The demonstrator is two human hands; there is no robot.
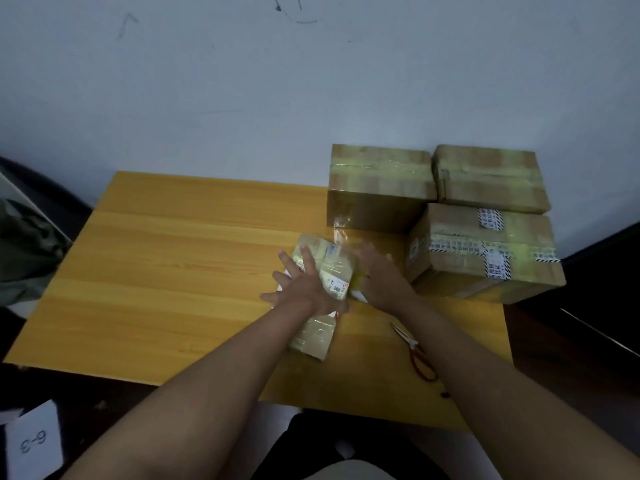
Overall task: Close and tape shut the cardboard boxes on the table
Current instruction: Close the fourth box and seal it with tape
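Cardboard small tape-wrapped box (320,292), white barcode label unreadable, table centre, closed | left hand (301,285) spread flat on it | right hand (379,275) blurred, grip unclear | white "6-3" card (33,439) near left | three taped brown boxes (481,251) far right

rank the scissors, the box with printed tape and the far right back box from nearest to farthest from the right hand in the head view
From the right hand:
1. box with printed tape, just to its right
2. scissors, on the table toward the person
3. far right back box, at the wall
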